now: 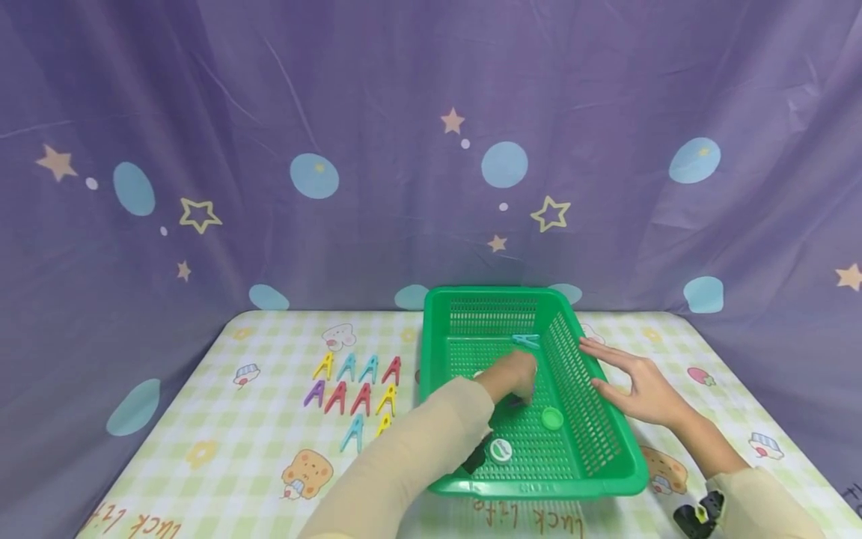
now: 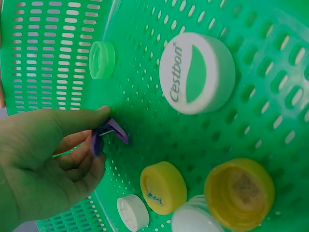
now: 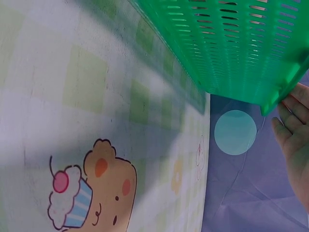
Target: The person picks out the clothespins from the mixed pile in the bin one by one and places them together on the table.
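A green plastic basket (image 1: 532, 489) stands on the table. Inside it, my left hand (image 1: 515, 372) pinches a purple clothespin (image 2: 108, 134) between thumb and fingers. My right hand (image 1: 643, 389) lies against the basket's right rim with its fingers straight. Around the left hand, the basket holds a white bottle cap with a green leaf (image 2: 197, 72), a light green cap (image 1: 552, 418), a yellow cap (image 2: 163, 187), an upturned yellow cap (image 2: 240, 193) and small white caps (image 2: 133, 212). One blue clothespin (image 1: 526, 340) lies at the basket's far end.
Left of the basket, several clothespins lie in rough rows on the checked tablecloth (image 1: 222, 419): yellow (image 1: 324, 365), blue (image 1: 352, 433), red (image 1: 335, 397) and purple (image 1: 314, 393). A purple curtain (image 1: 404, 150) hangs behind the table.
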`<state>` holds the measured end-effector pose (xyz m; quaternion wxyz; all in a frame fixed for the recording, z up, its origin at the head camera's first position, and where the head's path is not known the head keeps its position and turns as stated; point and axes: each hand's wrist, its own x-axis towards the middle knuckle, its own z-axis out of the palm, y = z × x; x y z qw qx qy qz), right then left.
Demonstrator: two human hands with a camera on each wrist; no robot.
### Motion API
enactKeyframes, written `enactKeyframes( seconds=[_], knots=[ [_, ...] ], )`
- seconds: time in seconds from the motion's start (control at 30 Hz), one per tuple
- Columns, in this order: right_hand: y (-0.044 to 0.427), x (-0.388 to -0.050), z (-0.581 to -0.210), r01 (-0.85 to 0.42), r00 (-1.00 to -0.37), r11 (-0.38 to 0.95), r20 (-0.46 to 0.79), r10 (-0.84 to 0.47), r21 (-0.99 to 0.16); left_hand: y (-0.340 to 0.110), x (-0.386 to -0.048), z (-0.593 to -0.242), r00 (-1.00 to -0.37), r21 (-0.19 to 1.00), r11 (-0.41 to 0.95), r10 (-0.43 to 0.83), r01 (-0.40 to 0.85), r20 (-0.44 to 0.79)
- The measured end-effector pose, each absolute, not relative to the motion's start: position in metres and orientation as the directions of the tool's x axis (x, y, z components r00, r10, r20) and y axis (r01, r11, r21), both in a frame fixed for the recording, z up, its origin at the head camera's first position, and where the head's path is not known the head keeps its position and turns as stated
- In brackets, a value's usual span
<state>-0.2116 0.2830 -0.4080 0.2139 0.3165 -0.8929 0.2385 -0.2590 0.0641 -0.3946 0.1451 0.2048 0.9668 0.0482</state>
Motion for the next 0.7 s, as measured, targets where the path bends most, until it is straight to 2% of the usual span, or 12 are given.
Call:
enactKeyframes(
  seconds=[0.13,0.33,0.53,0.7],
  knots=[
    [0.283,-0.211,-0.408,-0.669,-0.708,0.682,0.533,-0.464,-0.296,0.065,-0.253,-0.389,-0.85,0.119,0.903,0.43,0.414,-0.304],
    [0.284,-0.211,-0.409,-0.67,-0.708,0.678,0.535,-0.461,-0.302,0.061,-0.24,-0.366,-0.793,0.144,0.869,0.492,0.474,-0.358],
    [0.283,-0.211,-0.408,-0.665,-0.713,0.684,0.529,-0.46,-0.301,0.045,-0.234,-0.342,-0.712,0.303,0.815,0.579,0.494,-0.398],
    [0.281,-0.21,-0.407,-0.661,-0.715,0.69,0.528,-0.459,-0.295,0.023,-0.232,-0.329,-0.659,0.463,0.749,0.651,0.474,-0.378]
  ],
)
